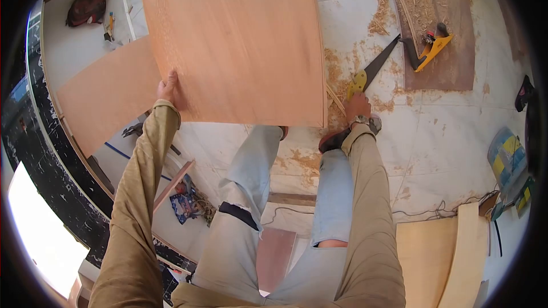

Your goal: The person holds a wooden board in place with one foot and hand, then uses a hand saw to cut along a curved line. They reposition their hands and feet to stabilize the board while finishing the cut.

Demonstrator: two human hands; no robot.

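1. Two bare hands. Right hand [358, 105]: fingers wrapped about the yellow handle [357, 81] of a handsaw [374, 71].
2. Left hand [168, 88]: set on the left edge of a wide wooden panel [240, 45], one digit lying along it. Other fingers partly hidden; whether they pinch the edge, we cannot tell.
3. Panel fills the upper middle of our view; the left shin [254, 151] runs out of sight under its near edge. Saw lies off its right edge, blade apart from it, pointing forward and right.
4. We judge the step as steadying the panel, saw in hand, no cut under way. Any stroke would call for blade brought to wood, left hand firm and clear of the teeth.
5. Farther out, we note shavings [425, 0] on a dark board [442, 76], with a yellow-and-black tool [436, 51]; a second sheet [114, 91] left; a bucket [506, 154] far right.
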